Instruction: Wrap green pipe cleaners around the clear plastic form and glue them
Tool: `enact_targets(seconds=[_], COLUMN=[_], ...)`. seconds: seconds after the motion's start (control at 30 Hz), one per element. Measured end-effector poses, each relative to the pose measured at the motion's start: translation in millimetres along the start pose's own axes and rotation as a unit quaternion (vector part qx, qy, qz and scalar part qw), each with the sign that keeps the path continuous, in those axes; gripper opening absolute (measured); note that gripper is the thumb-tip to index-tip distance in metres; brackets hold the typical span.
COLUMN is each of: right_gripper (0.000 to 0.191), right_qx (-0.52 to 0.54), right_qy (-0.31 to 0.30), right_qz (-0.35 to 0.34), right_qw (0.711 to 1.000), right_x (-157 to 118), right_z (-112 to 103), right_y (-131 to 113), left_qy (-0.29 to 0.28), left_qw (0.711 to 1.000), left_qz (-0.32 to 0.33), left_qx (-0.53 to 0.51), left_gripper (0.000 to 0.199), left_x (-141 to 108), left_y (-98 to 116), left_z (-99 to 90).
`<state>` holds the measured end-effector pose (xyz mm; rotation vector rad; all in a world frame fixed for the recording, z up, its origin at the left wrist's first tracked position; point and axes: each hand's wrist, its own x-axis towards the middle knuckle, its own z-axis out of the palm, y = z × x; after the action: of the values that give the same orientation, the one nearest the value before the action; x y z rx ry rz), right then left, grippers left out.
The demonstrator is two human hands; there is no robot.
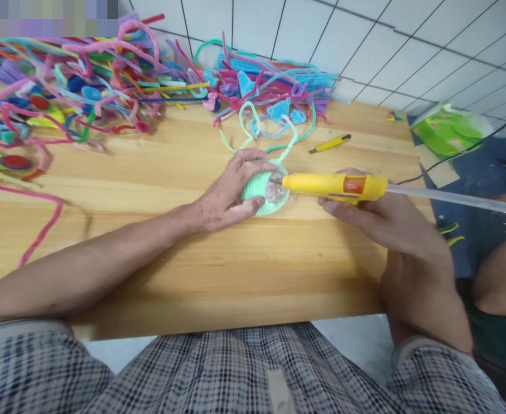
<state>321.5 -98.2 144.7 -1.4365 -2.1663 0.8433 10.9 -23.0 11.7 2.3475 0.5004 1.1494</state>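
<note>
My left hand [238, 192] grips a round mint-green pipe-cleaner piece [260, 183] from its left side, thumb in front and fingers over the top. A clear, shiny middle [274, 191] shows on the side facing right. In my right hand [378, 218] is a yellow glue gun [322, 187], its nozzle pointing left at that clear middle; whether the tip touches it I cannot tell. A long translucent glue stick [455, 198] sticks out of the gun's back. Pale green pipe cleaners [294, 135] trail from behind the round piece.
Heaps of coloured pipe cleaners [119, 86] cover the table's back left, with a blue and pink bundle [274, 77] beside them. A yellow utility knife [329, 144] lies behind the glue gun. A black cord [460, 152] crosses the right edge, near a green bag [451, 129]. Someone's knee [505, 276] is at right.
</note>
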Motion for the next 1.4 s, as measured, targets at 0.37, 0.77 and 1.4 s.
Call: enact_targets(seconds=[0.37,0.77,1.4], right_gripper=[0.031,0.031,0.03], right_qx=[0.001,0.006,-0.006], right_qy=[0.001,-0.004,-0.018], right_qz=[0.006,0.011,0.013], right_qw=[1.0,1.0,1.0], right_x=[-1.9,-0.2,-1.4], right_z=[0.5,1.3,-2.5], right_y=[1.5,1.6,0.1], left_qy=[0.004,0.007,-0.005], left_qw=[1.0,1.0,1.0], left_qz=[0.0,-0.017,-0.011], left_qx=[-0.011,-0.005,-0.007], left_gripper=[0.056,0.057,0.057], left_x=[0.1,-1.1,0.3], left_y=[0.5,-0.4,-0.8], left_z=[0.5,1.5,0.5])
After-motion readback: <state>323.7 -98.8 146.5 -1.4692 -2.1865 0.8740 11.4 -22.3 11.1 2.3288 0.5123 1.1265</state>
